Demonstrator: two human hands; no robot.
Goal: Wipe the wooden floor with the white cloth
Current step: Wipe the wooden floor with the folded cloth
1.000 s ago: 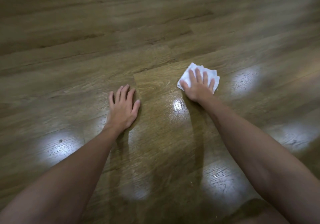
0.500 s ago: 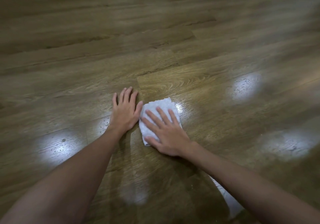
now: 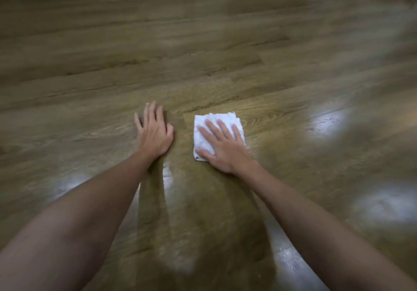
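A folded white cloth (image 3: 217, 130) lies flat on the glossy brown wooden floor (image 3: 225, 54), roughly square, centre-right.

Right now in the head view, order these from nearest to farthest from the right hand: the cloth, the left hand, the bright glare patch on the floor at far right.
1. Cloth: directly under the right hand, touching.
2. Left hand: flat on the floor to its left, apart from the cloth.
3. Glare patch: on the floor, farther off to the right.

Both arms reach forward, left hand (image 3: 155, 134) and right hand (image 3: 225, 153) flat, fingers (image 3: 222, 126) straight.
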